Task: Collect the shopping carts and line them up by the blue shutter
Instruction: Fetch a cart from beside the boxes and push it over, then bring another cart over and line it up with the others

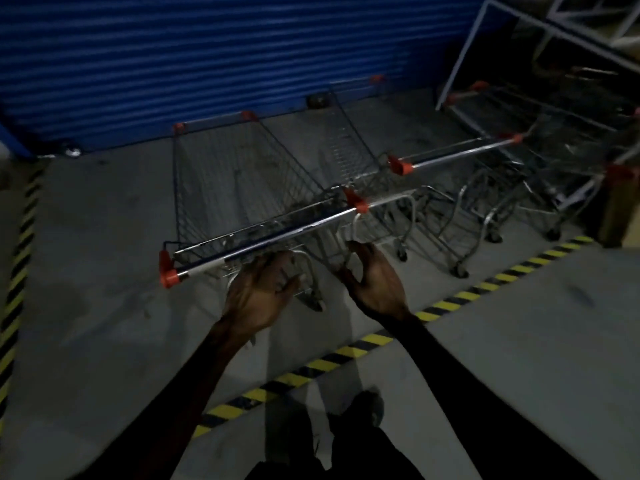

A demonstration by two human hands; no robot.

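Observation:
A wire shopping cart (239, 188) with orange corner caps stands in front of me, nose toward the blue shutter (207, 57). Its chrome handle bar (263, 242) runs across just above my hands. My left hand (259, 294) hangs just below the bar with fingers loosely spread, holding nothing. My right hand (375, 278) is beside it, fingers relaxed and slightly curled, also off the bar. A second cart (450, 155) stands to the right, and further carts (554, 133) are parked beyond it.
Yellow-and-black hazard tape (346, 353) crosses the concrete floor diagonally behind the carts, and another strip (20, 237) runs along the left. A white metal frame (485, 39) leans at the back right. My feet (360, 407) are below.

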